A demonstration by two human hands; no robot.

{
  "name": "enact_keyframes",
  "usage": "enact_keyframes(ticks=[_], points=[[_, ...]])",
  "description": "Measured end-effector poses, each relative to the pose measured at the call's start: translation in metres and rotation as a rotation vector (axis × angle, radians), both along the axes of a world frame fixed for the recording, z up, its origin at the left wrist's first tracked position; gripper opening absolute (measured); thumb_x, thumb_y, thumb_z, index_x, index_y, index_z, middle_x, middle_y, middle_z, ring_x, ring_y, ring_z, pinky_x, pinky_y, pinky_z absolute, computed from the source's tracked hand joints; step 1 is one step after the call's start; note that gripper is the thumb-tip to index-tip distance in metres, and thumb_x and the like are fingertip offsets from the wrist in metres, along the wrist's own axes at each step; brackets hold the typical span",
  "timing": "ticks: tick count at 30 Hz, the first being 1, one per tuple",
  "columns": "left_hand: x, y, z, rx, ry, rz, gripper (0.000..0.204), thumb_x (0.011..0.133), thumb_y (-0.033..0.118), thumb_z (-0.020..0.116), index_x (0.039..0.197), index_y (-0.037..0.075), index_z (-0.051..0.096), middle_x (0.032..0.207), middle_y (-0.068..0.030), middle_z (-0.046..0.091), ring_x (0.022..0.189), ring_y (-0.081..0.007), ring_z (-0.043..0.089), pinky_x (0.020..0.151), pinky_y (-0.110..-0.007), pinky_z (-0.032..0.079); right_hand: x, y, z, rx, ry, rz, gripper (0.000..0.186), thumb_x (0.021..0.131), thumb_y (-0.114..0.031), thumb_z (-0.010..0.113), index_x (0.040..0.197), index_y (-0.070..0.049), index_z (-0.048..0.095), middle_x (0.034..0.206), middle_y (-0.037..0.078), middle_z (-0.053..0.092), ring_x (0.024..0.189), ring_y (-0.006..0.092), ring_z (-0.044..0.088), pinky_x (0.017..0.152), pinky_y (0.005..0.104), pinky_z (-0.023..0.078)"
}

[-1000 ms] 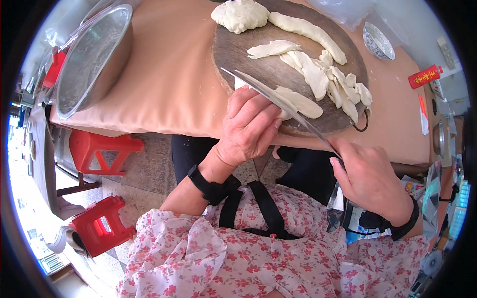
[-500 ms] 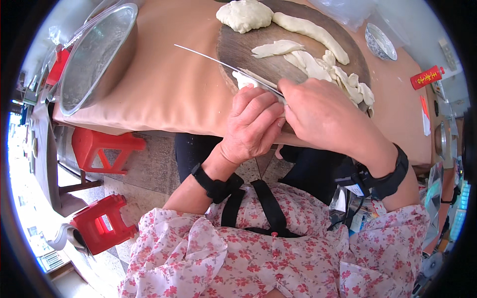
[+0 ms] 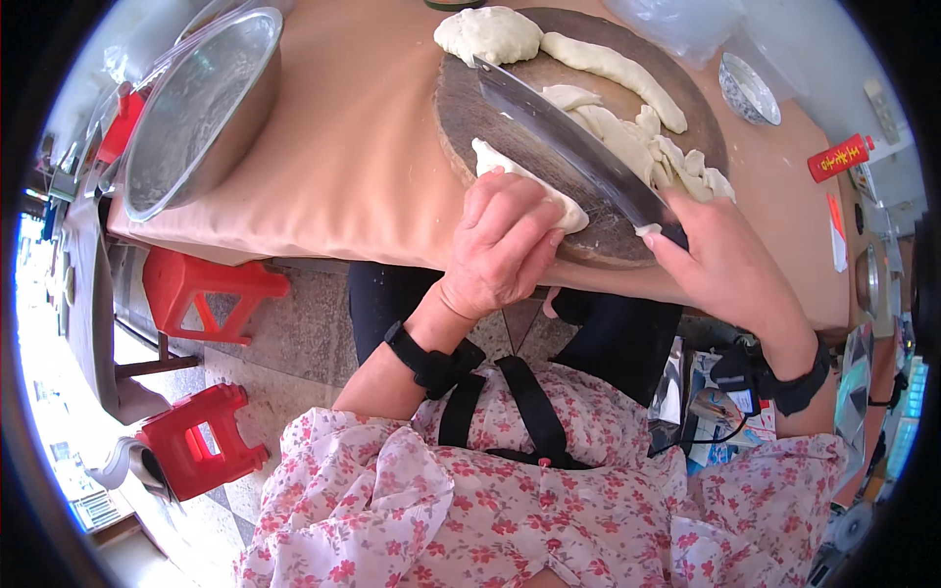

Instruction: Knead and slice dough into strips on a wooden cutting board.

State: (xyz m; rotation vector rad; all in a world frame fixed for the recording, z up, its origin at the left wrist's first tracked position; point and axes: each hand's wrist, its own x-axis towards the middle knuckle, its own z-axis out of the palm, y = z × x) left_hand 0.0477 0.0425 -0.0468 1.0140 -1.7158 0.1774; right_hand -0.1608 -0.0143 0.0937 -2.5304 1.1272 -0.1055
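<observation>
A round wooden board [image 3: 461, 122] lies on the table. My left hand [image 3: 498, 235] has curled fingers pressed on an elongated dough piece [image 3: 567, 211] at the board's front left. My right hand [image 3: 714, 263] grips a broad knife [image 3: 573, 147], whose blade slants toward the back left, just right of that piece. Behind the blade, several flattened dough strips [image 3: 676, 162] lie overlapping, partly hidden by it. A lumpy dough mass [image 3: 487, 37] and a long dough roll [image 3: 613, 73] sit at the back.
A large metal basin [image 3: 196, 118] stands at the table's left. A patterned bowl [image 3: 747, 90], plastic bags [image 3: 676, 22] and a red cylindrical container [image 3: 836, 159] are at the right. Two red stools [image 3: 206, 294] are on the floor at left. The cloth-covered table's edge [image 3: 294, 240] runs before me.
The knife first swung left over the piece under my left hand, then moved right and backward with my right hand, uncovering that piece. My left hand stays on the dough, barely shifted.
</observation>
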Motion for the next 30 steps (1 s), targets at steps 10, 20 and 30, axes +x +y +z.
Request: enact_keyframes(ticks=[10,20,30], points=[[-0.001,0.000,-0.002,-0.021,-0.026,0.036,0.030,0.071,0.002,0.073,0.101,0.001,0.065,0.104,-0.0129,0.057,0.099,-0.0340,0.056,0.091,-0.047,0.045,-0.018,0.036,0.016,0.038,-0.015,0.014,0.024,0.085,-0.013,0.064,0.103,0.002,0.059,0.069,0.025,0.059,0.070,0.0435,0.061,0.064,0.0499,0.047],[-0.001,-0.001,0.000,-0.028,-0.039,0.041,0.029,0.071,0.002,0.072,0.098,0.001,0.065,0.103,-0.0120,0.057,0.099,-0.0331,0.056,0.091,-0.046,0.045,-0.029,0.042,0.014,-0.011,0.026,0.101,0.024,0.087,-0.013,0.063,0.106,0.000,0.058,0.075,0.022,0.062,0.069,0.0407,0.062,0.063,0.0492,0.048],[-0.002,-0.001,0.001,-0.049,-0.032,0.057,0.027,0.069,0.002,0.072,0.096,0.001,0.066,0.102,-0.0119,0.059,0.098,-0.0327,0.056,0.090,-0.045,0.046,-0.026,0.048,0.007,-0.046,0.074,0.128,0.021,0.088,-0.013,0.062,0.104,-0.001,0.055,0.066,0.019,0.061,0.063,0.0386,0.062,0.059,0.0476,0.048]])
